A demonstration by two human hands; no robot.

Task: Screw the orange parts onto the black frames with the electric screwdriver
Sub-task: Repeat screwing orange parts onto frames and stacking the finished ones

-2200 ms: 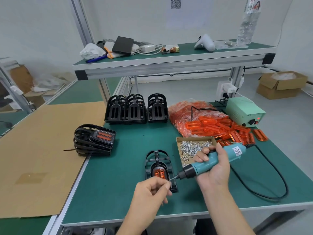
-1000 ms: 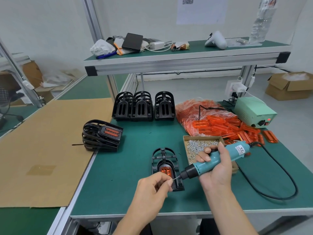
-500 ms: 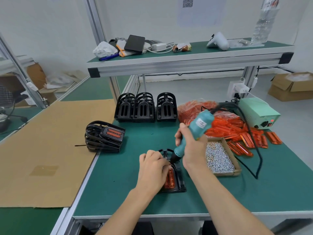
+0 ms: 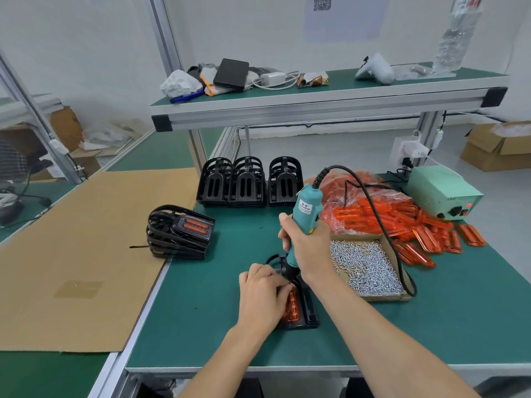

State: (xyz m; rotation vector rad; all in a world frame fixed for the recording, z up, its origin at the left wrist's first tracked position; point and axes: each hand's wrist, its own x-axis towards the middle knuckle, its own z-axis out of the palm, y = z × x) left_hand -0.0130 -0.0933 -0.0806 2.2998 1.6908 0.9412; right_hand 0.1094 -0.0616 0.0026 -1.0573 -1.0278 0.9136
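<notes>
Head view, alt text in two voices:

— Where is the workpiece placed, and how is it lying?

— A black frame (image 4: 307,310) is seen flat on the green table (image 4: 201,297), just in front of the person, with its long axis running away from the body. An orange part (image 4: 292,304) is seated in it and is partly hidden.

— How are the hands described?

— The left hand (image 4: 263,297) is laid over the frame's left side, its fingertips (image 4: 283,285) bunched at the tool's tip; whether a screw is pinched cannot be told. The right hand (image 4: 307,248) is wrapped round the teal electric screwdriver (image 4: 301,225).

— Which relation matters next?

— The screwdriver is held steeply, its top tilted up and to the right, its nose directly above the far end of the orange part. A straight downward press looks called for, and the right hand is the nearer one to it
</notes>
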